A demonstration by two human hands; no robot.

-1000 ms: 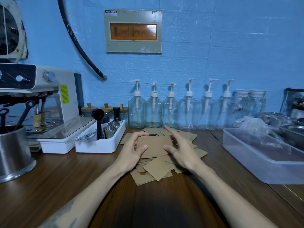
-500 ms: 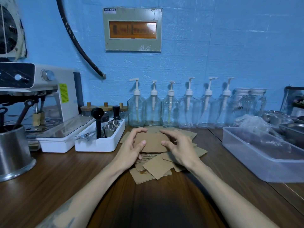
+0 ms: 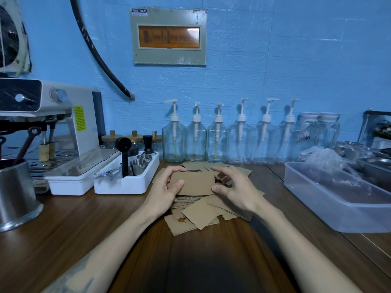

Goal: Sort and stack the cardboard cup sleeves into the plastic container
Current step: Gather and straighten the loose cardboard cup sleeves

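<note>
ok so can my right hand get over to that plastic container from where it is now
Probably yes. The right hand is at the sleeve pile, and only bare wooden counter lies between it and the plastic container to its right. The container's top is open, with crumpled plastic wrap at its far end.

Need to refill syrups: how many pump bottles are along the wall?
6 pump bottles stand in a row against the blue wall. None seems hidden.
</note>
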